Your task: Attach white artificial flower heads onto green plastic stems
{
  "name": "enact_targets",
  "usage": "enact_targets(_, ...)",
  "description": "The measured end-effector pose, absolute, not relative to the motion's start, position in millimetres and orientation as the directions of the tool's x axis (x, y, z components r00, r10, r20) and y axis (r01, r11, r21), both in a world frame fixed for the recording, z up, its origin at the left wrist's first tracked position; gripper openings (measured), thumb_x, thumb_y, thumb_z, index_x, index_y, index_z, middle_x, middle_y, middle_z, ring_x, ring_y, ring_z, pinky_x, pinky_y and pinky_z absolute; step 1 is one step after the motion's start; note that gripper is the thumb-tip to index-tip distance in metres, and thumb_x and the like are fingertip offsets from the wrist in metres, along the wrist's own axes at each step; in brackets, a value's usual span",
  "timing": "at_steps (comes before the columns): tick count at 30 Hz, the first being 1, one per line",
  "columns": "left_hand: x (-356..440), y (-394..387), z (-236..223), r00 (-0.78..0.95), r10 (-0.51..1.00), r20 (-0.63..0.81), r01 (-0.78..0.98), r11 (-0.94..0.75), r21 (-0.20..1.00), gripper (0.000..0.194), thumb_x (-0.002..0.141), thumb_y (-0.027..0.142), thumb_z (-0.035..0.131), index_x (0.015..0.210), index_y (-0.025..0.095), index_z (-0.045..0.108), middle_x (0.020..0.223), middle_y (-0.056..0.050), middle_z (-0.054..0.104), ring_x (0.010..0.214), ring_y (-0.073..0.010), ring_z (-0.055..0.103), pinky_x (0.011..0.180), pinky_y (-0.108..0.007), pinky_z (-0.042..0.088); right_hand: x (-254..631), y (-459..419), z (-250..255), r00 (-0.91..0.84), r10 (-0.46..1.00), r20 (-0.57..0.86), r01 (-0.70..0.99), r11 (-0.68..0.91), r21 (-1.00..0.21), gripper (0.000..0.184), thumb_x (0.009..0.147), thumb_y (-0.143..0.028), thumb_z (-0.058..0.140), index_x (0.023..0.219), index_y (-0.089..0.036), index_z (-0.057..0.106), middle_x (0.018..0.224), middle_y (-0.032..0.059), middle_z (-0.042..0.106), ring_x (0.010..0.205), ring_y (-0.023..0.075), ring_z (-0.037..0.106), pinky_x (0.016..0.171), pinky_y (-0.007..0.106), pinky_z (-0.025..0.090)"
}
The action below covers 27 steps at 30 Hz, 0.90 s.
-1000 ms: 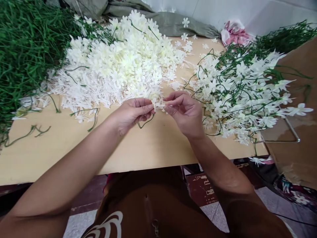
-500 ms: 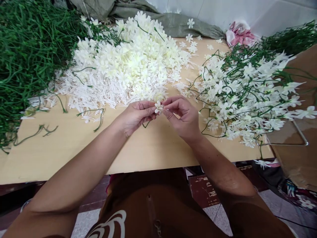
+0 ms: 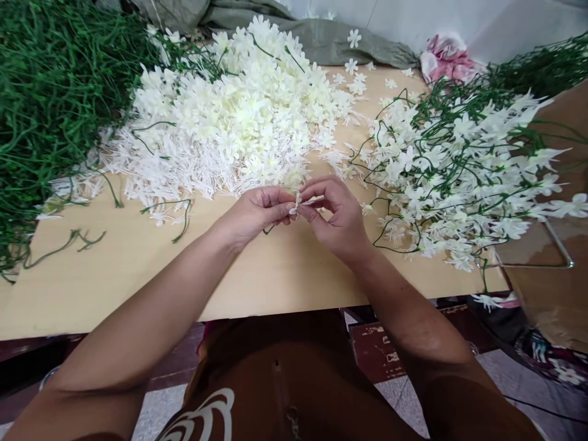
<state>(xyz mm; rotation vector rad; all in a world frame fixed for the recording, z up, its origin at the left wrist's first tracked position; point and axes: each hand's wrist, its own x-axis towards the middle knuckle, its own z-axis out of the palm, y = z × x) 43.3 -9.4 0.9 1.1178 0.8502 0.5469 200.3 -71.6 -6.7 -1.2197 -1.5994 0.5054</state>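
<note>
Above the front middle of the table, my left hand (image 3: pixel 261 214) and my right hand (image 3: pixel 337 217) meet fingertip to fingertip. A small white artificial flower (image 3: pixel 294 207) is pinched between them, its petals seen nearly edge-on. Under my left fingers a bit of green plastic stem (image 3: pixel 268 231) shows. A thin white piece pokes out between my right thumb and index finger, and its far end is hidden. Just behind my hands lies a big heap of white artificial flower heads (image 3: pixel 257 110). To the right sits a pile of white flowers on green stems (image 3: pixel 454 177).
Green plastic stems (image 3: pixel 59 98) are heaped at the left, with a few loose stems (image 3: pixel 64 245) on the table (image 3: pixel 138 275). A grey-green cloth (image 3: pixel 321 40) and a pink-and-white cloth (image 3: pixel 448 58) lie at the back. A cardboard box (image 3: pixel 551 257) with a metal wire stands right.
The white flower has turned in my fingers, from facing up to nearly edge-on. My right fingertips have closed in slightly toward my left ones.
</note>
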Motion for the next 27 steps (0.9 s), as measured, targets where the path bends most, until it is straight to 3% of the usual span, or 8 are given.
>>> enact_targets(2, 45, -10, 2, 0.582, 0.758, -0.294, 0.05, 0.327, 0.944, 0.026, 0.063, 0.03, 0.079, 0.075, 0.013, 0.064, 0.06, 0.0, 0.061, 0.052, -0.0066, 0.051, 0.045, -0.018, 0.032, 200, -72, -6, 0.024, 0.903, 0.429, 0.433, 0.378, -0.818, 0.014, 0.083, -0.019, 0.062, 0.096, -0.022, 0.059, 0.093, 0.0034, 0.058, 0.081, 0.0125, 0.059, 0.069, 0.027, 0.053)
enact_targets(5, 45, -9, 4, 0.576, 0.773, -0.265, 0.129, 0.235, 0.963, 0.023, 0.069, 0.034, 0.072, 0.074, 0.014, 0.061, 0.061, 0.0, 0.059, 0.051, -0.007, 0.047, 0.046, -0.02, 0.031, 201, -71, -3, -0.002, 0.902, 0.432, 0.457, 0.385, -0.802, 0.004, 0.084, -0.019, 0.061, 0.087, -0.021, 0.06, 0.084, 0.0013, 0.059, 0.075, 0.0115, 0.057, 0.067, 0.026, 0.051)
enact_targets(8, 41, -8, 5, 0.516, 0.842, -0.158, 0.337, -0.03, 0.941, 0.022, 0.077, 0.036, 0.062, 0.076, 0.015, 0.062, 0.064, -0.001, 0.059, 0.054, -0.0092, 0.047, 0.052, -0.023, 0.035, 205, -71, -2, 0.065, 0.906, 0.418, 0.446, 0.349, -0.824, 0.007, 0.082, -0.019, 0.063, 0.077, -0.021, 0.059, 0.076, -0.0003, 0.058, 0.071, 0.011, 0.055, 0.064, 0.026, 0.048)
enact_targets(11, 37, -8, 7, 0.522, 0.853, 0.003, 0.601, -0.37, 0.708, 0.023, 0.081, 0.038, 0.059, 0.082, 0.015, 0.064, 0.077, -0.004, 0.062, 0.069, -0.0142, 0.053, 0.063, -0.027, 0.039, 211, -70, -5, 0.138, 0.928, 0.347, 0.356, 0.28, -0.891, 0.009, 0.08, -0.021, 0.066, 0.075, -0.021, 0.059, 0.072, -0.0021, 0.058, 0.066, 0.0098, 0.054, 0.062, 0.026, 0.046)
enact_targets(13, 37, -12, 8, 0.55, 0.834, 0.038, 0.699, -0.486, 0.524, 0.026, 0.081, 0.039, 0.06, 0.09, 0.015, 0.063, 0.09, -0.007, 0.063, 0.08, -0.0188, 0.056, 0.069, -0.03, 0.042, 213, -69, -8, 0.174, 0.941, 0.291, 0.29, 0.234, -0.928, 0.012, 0.077, -0.025, 0.069, 0.073, -0.021, 0.059, 0.069, -0.0029, 0.058, 0.063, 0.0094, 0.053, 0.06, 0.025, 0.046)
enact_targets(18, 38, -19, 16, 0.508, 0.855, 0.107, 0.791, -0.512, 0.334, 0.025, 0.085, 0.029, 0.054, 0.104, 0.012, 0.058, 0.106, -0.013, 0.061, 0.09, -0.0232, 0.06, 0.072, -0.033, 0.044, 215, -67, -13, 0.217, 0.956, 0.198, 0.167, 0.164, -0.972, 0.026, 0.069, -0.039, 0.077, 0.072, -0.02, 0.06, 0.067, -0.0033, 0.059, 0.061, 0.0088, 0.054, 0.059, 0.025, 0.046)
enact_targets(24, 37, -13, 12, 0.544, 0.839, -0.005, 0.825, -0.534, 0.185, 0.023, 0.086, 0.029, 0.05, 0.097, 0.014, 0.064, 0.097, -0.011, 0.067, 0.084, -0.0245, 0.064, 0.065, -0.032, 0.043, 212, -67, -14, 0.2, 0.968, 0.155, 0.065, 0.144, -0.987, 0.023, 0.069, -0.035, 0.077, 0.073, -0.02, 0.06, 0.065, -0.0042, 0.058, 0.059, 0.0073, 0.054, 0.057, 0.023, 0.046)
enact_targets(27, 38, -12, 7, 0.559, 0.829, 0.005, 0.822, -0.555, 0.13, 0.024, 0.087, 0.025, 0.046, 0.093, 0.015, 0.067, 0.093, -0.012, 0.07, 0.082, -0.025, 0.065, 0.064, -0.033, 0.042, 210, -67, -16, 0.189, 0.974, 0.122, 0.049, 0.114, -0.992, 0.025, 0.067, -0.036, 0.078, 0.073, -0.019, 0.06, 0.065, -0.0042, 0.059, 0.06, 0.0072, 0.054, 0.057, 0.023, 0.046)
